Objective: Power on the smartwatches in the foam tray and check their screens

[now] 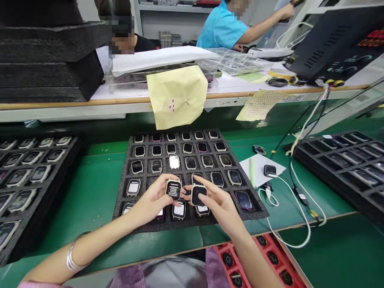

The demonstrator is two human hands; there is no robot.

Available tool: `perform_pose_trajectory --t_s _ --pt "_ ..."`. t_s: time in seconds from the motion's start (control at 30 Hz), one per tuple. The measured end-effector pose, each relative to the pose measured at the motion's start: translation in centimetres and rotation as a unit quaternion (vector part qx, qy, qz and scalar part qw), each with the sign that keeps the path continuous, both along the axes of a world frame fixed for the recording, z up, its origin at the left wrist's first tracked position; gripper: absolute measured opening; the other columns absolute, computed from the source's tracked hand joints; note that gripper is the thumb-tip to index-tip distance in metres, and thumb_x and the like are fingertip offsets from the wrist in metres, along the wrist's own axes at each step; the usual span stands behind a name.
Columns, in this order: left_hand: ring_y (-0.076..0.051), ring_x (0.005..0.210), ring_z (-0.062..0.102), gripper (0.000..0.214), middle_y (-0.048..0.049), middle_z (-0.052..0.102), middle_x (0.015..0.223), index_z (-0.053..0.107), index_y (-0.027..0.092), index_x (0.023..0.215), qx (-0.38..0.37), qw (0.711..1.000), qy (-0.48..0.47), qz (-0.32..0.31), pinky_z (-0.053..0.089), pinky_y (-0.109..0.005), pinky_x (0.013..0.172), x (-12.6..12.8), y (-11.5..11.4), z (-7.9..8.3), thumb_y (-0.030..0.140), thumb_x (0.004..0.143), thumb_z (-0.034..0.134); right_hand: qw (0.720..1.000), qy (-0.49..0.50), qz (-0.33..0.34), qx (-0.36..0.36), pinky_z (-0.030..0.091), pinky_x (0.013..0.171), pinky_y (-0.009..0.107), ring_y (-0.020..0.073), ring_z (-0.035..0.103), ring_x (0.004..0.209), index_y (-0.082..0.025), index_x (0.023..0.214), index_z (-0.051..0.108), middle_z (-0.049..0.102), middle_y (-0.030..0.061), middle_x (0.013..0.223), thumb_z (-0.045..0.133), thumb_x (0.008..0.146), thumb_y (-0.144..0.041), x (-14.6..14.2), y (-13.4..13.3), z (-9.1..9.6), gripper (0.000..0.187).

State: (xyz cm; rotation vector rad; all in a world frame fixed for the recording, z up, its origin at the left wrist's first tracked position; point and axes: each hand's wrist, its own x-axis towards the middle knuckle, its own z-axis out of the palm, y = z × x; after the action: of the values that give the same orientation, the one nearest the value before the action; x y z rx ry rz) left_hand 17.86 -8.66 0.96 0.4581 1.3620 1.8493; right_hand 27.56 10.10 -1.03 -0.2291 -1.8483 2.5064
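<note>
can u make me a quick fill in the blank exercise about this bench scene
1. The left hand holds a watch showing lines of white ____.
2. The right hand's thumb touches the ____ of a second watch.
3. The silver bracelet is on the ____ arm.
4. The worktop under the foam tray is coloured ____.

Missing words: text; screen; left; green

A silver bangle (70,258) with several slim bands is circling the left forearm (103,242). A pinkish-purple sleeve (39,285) is showing further up that arm, and purple clothing (130,277) is framing pale grey cloth (174,275) at the lap.
</note>
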Motion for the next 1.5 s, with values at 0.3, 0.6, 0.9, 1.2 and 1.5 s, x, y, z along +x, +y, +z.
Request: perform_pose_trajectory --t_s 0.3,0.6,0.9,1.2,1.5 --pt "-0.019 0.088 0.063 0.029 -0.0028 0.061 0.090 0.054 0.020 0.107 -0.021 1.000 0.017 0.006 0.058 -0.033 0.071 0.0 0.1 -0.6 0.032 0.084 0.065 0.999 -0.012 0.036 0.000 0.050 0.096 0.049 0.0299 0.064 0.109 -0.028 0.141 0.044 0.064 0.0102 0.126 0.064 0.090 -0.035 0.1 0.3 0.0 0.055" --pt "-0.020 0.105 0.059 0.067 -0.0056 0.059 0.112 0.035 0.027 0.133 -0.009 0.998 0.065 -0.026 0.054 -0.035 0.088 -0.5 -0.8 -0.4 0.011 0.077 0.068 0.997 -0.009 0.073 -0.019 0.033 0.110 0.052 0.0295 0.053 0.124 -0.029 0.149 0.028 0.053 0.0111 0.139 0.064 0.091 -0.031 0.8 2.0 -0.1 0.068" --pt "-0.030 0.106 0.059 0.041 -0.0098 0.064 0.113 0.057 0.020 0.115 -0.262 0.867 0.424 0.018 0.042 -0.046 0.097 -4.2 -3.0 -2.1 0.023 0.076 0.069 1.000 -0.025 -0.011 -0.011 0.051 0.090 0.048 0.0313 0.068 0.098 -0.022 0.122 0.062 0.069 0.0135 0.115 0.074 0.081 -0.031 1.3 3.6 0.9 0.044" --pt "-0.019 0.093 0.056 0.044 -0.0051 0.055 0.104 0.045 0.021 0.121 -0.143 0.966 0.216 -0.004 0.049 -0.036 0.085 -4.6 -2.6 -2.9 0.017 0.080 0.060 0.999 -0.004 -0.020 -0.033 0.052 0.088 0.037 0.0263 0.069 0.097 -0.025 0.115 0.068 0.074 0.0094 0.103 0.071 0.085 -0.032 0.9 4.1 -0.2 0.031" --pt "-0.019 0.095 0.054 0.030 -0.0033 0.057 0.102 0.054 0.020 0.112 -0.143 0.959 0.241 0.035 0.042 -0.031 0.086 -2.8 -0.5 -0.6 0.024 0.083 0.061 0.995 0.021 0.031 -0.093 0.054 0.083 0.037 0.0245 0.070 0.090 -0.023 0.116 0.068 0.074 0.0102 0.101 0.074 0.082 -0.033 -0.9 2.2 0.7 0.035"
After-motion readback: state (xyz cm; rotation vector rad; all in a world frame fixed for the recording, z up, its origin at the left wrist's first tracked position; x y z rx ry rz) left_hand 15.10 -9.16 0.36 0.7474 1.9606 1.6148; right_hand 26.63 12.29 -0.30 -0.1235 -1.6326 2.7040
